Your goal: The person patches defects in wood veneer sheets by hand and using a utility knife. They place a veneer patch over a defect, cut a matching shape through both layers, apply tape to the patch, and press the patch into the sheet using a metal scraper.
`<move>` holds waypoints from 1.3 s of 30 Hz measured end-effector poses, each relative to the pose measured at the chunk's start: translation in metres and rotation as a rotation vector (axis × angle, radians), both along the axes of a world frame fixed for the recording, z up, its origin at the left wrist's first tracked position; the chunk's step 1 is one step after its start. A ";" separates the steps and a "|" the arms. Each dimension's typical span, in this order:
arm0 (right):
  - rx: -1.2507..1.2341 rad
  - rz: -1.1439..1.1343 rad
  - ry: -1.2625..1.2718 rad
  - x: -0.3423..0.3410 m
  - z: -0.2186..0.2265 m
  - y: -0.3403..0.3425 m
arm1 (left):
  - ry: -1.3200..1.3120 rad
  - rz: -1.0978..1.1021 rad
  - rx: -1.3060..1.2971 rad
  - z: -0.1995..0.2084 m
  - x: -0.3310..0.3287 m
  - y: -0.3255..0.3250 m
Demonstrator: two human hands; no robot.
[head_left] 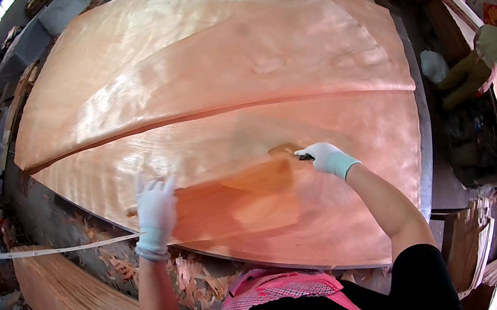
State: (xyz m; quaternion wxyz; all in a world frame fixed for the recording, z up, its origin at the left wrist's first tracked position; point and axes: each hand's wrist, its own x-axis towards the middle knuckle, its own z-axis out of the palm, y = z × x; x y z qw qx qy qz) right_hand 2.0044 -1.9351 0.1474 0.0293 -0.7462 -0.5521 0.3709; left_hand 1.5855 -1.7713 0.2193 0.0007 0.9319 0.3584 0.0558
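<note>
Both my hands wear white gloves with pale green cuffs. My left hand has its fingers stretched out and spread, at the left end of a darker orange piece of wood veneer. That piece is blurred and lies over the near part of a large pale veneer sheet. In my right hand is a small black-handled tool, closed in the fingers; its working end cannot be made out. Just left of it, a brown curved strip of veneer rests on the sheet.
A second veneer sheet covers the far half, its wavy edge crossing the middle. Stacked veneer stands at the lower left, near scraps on the floor. A white strip reaches in from the left. Another person bends at the right.
</note>
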 end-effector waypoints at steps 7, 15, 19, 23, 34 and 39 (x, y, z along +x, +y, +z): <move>0.196 0.211 -0.199 -0.007 -0.033 -0.008 | -0.164 0.403 0.251 -0.030 -0.078 0.025; 0.407 0.122 -0.016 -0.060 0.028 0.021 | -0.606 0.566 0.162 -0.091 -0.120 -0.059; 0.894 0.145 0.529 -0.182 0.120 0.060 | -0.637 0.628 0.050 -0.106 -0.152 -0.097; 1.021 0.270 0.450 -0.298 0.231 0.068 | -0.684 0.627 -0.025 -0.108 -0.167 -0.118; 0.903 0.111 0.796 -0.328 0.177 0.072 | -1.127 0.609 -0.152 -0.063 -0.178 -0.130; 0.812 0.144 0.670 -0.306 0.117 0.016 | -1.300 0.239 -0.449 0.038 -0.119 -0.113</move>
